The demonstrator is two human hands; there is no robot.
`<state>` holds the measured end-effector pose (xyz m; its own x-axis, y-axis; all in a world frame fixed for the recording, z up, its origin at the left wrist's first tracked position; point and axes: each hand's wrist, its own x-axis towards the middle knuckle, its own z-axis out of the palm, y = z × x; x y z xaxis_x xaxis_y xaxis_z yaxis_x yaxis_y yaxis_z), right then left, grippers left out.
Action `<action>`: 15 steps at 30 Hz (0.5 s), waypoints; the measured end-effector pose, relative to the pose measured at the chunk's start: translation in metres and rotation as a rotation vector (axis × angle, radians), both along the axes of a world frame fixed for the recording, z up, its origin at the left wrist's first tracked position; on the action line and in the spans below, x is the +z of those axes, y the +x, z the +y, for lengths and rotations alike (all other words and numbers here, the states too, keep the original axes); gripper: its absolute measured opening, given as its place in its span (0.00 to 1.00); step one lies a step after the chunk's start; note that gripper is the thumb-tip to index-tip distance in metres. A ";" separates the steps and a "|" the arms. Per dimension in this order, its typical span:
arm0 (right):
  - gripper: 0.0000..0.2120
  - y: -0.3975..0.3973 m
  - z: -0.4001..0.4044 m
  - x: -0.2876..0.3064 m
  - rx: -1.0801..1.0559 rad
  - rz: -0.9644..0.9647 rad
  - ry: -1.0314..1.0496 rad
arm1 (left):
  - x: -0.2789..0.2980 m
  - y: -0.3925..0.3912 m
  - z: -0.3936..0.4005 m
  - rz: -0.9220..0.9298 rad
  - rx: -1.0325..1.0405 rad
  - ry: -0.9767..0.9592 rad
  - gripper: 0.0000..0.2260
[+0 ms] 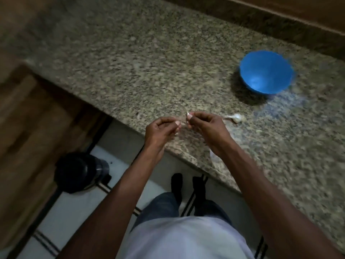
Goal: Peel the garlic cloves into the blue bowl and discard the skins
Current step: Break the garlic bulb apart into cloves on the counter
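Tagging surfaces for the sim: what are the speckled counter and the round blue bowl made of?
Speckled counter: looks like polished granite, from the grey, black and tan grain and faint sheen; could be an imitation. Round blue bowl: probably smooth plastic, from its uniform saturated colour and soft inner glare; motion blur leaves that open.

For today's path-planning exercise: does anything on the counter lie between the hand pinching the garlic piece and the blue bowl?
Nothing visible blocks the way. The right hand pinches a small white garlic piece; bare granite counter runs from there to the blue bowl. The garlic scraps lie right of the hand, below that line.
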<state>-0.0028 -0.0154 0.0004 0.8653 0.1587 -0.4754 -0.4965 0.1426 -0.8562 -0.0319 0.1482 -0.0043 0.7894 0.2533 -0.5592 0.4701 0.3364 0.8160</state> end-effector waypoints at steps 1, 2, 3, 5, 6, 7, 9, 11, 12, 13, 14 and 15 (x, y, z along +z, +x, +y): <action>0.10 0.004 0.017 0.000 0.067 -0.012 0.011 | 0.001 -0.006 0.012 -0.009 0.055 0.002 0.07; 0.10 0.007 0.036 0.000 0.131 -0.022 0.021 | 0.000 -0.013 0.027 -0.012 0.114 0.008 0.08; 0.11 0.008 0.058 0.001 0.193 -0.032 0.038 | 0.001 -0.021 0.043 -0.022 0.170 0.016 0.09; 0.09 0.007 0.104 0.002 0.290 -0.029 0.082 | 0.002 -0.038 0.078 -0.036 0.275 0.033 0.07; 0.08 0.004 0.126 0.002 0.330 -0.022 0.090 | 0.002 -0.048 0.096 -0.033 0.331 0.040 0.06; 0.07 0.000 0.149 0.002 0.371 -0.018 0.088 | 0.002 -0.058 0.115 -0.030 0.391 0.040 0.06; 0.05 -0.009 0.196 -0.004 0.463 -0.021 0.062 | -0.001 -0.079 0.154 -0.020 0.525 0.034 0.06; 0.04 -0.021 0.246 -0.010 0.549 -0.030 0.043 | -0.007 -0.102 0.195 -0.002 0.644 0.044 0.07; 0.04 -0.026 0.269 -0.014 0.581 -0.028 0.039 | -0.011 -0.115 0.215 0.008 0.690 0.050 0.08; 0.04 -0.032 0.291 -0.017 0.603 -0.026 0.041 | -0.015 -0.127 0.235 0.012 0.727 0.050 0.08; 0.04 -0.039 0.314 -0.021 0.626 -0.024 0.039 | -0.020 -0.139 0.256 0.016 0.759 0.053 0.08; 0.04 -0.047 0.336 -0.025 0.662 -0.023 0.036 | -0.025 -0.151 0.276 0.025 0.790 0.058 0.08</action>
<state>-0.0497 0.3204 -0.0242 0.5895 0.6756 -0.4427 -0.4712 -0.1574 -0.8678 -0.1827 0.4240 -0.0290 0.3509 0.7631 -0.5428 0.1281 0.5350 0.8350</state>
